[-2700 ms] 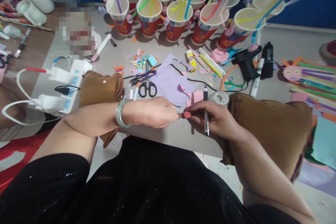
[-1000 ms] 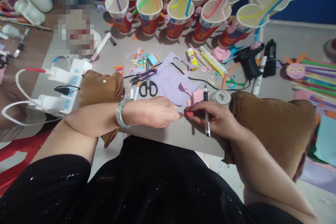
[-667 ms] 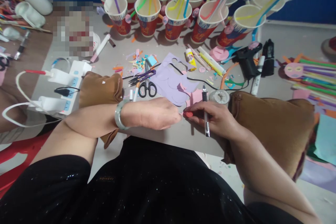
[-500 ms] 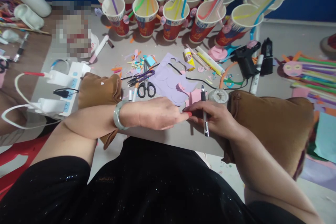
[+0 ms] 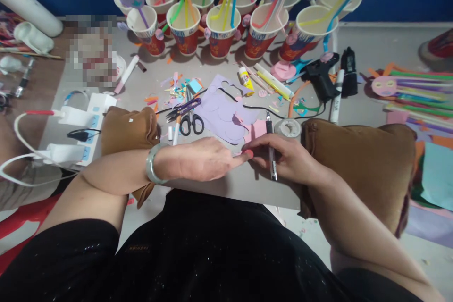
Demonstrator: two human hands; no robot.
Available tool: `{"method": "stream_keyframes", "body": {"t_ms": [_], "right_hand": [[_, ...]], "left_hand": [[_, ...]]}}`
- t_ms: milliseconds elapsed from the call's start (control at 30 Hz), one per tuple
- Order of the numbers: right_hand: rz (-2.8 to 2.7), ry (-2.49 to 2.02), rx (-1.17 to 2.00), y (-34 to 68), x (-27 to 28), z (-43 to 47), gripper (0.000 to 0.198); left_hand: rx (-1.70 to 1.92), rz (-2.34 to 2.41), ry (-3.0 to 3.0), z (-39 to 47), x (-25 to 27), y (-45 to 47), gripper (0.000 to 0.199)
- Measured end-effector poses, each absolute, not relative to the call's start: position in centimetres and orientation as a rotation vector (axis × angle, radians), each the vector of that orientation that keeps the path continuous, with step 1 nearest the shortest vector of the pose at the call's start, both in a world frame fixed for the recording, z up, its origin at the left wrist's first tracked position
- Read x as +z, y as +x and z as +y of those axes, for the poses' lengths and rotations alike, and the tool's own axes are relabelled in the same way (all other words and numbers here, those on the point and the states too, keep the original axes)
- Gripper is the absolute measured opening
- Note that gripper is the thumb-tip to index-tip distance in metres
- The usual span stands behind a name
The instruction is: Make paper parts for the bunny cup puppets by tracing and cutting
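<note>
My left hand comes in from the left, knuckles up, with its other fingers curled under and the index finger reaching right. Its fingertip meets a small red piece, too small to tell its kind. My right hand has its thumb and fingertips closed at the same spot, while a black-and-clear pen is tucked between its fingers, tip pointing away from me. Just beyond the hands lie pink paper and cut lilac paper. Black-handled scissors rest beyond my left hand.
Paper cups with straws and paper faces line the back. Brown cushions flank the hands. A power strip stands left; a black glue gun, a glue stick, a tape roll and paper scraps lie around.
The view has shifted slightly, so everything sits a little further left. Both hands stay together at the red piece, and the pen is still in my right hand.
</note>
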State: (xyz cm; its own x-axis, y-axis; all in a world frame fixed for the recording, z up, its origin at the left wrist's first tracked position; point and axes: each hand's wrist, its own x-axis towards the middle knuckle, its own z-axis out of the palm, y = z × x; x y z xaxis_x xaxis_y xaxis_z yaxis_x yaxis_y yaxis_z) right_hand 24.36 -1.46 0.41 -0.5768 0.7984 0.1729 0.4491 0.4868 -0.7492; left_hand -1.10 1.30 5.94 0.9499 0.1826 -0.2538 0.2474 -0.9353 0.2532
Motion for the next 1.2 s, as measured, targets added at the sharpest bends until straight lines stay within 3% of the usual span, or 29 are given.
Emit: {"method": "stream_keyframes", "body": {"t_ms": [300,633,900,1067,1200], "right_hand": [[-1.997,-1.315,0.846,24.6,0.7,-1.7,0.015],[-1.86,-1.302,0.841,24.4,1.3,-2.2,0.01],[-1.77,-1.278,0.861,24.3,1.1,-2.4,0.023],[-1.8,-1.233,0.864,24.8,1.1,-2.2,0.036],[-1.8,-1.253,0.817,24.8,0.9,-2.0,0.033]], "left_hand": [[-0.156,0.293,2.812,0.7,4.3,-2.2,0.064],[-0.142,0.356,2.692,0.6,4.3,-2.6,0.059],[-0.279,0.313,2.716,1.2,4.8,-2.3,0.078],[-0.387,0.312,2.74,1.6,5.1,-1.8,0.075],[-0.352,0.294,2.715,1.9,5.5,-1.6,0.072]]}}
